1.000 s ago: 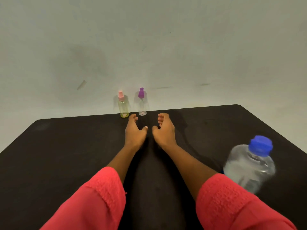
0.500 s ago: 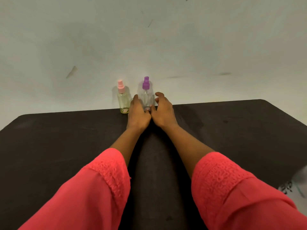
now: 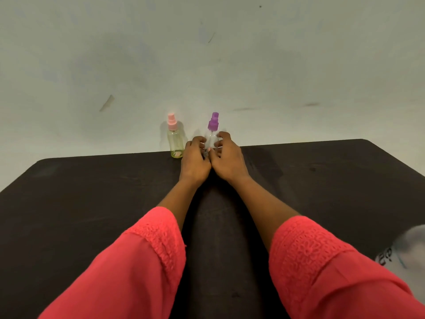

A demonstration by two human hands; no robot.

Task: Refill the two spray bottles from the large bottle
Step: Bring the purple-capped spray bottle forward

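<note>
A clear spray bottle with a purple top [image 3: 213, 125] stands at the far edge of the black table [image 3: 92, 192]. My left hand [image 3: 194, 160] and my right hand [image 3: 226, 157] wrap its body from either side; only the top and part of the clear body show. Just left of my hands, apart from them, stands a yellow-green spray bottle with a pink top [image 3: 174, 140], upright. The large clear bottle [image 3: 407, 247] shows only as a blurred piece at the right edge, behind my right sleeve.
A pale wall rises directly behind the table's far edge. My red sleeves fill the lower part of the view.
My hands reached forward from the table middle and closed around the purple-topped bottle. The view shifted, so the large bottle slid to the right edge.
</note>
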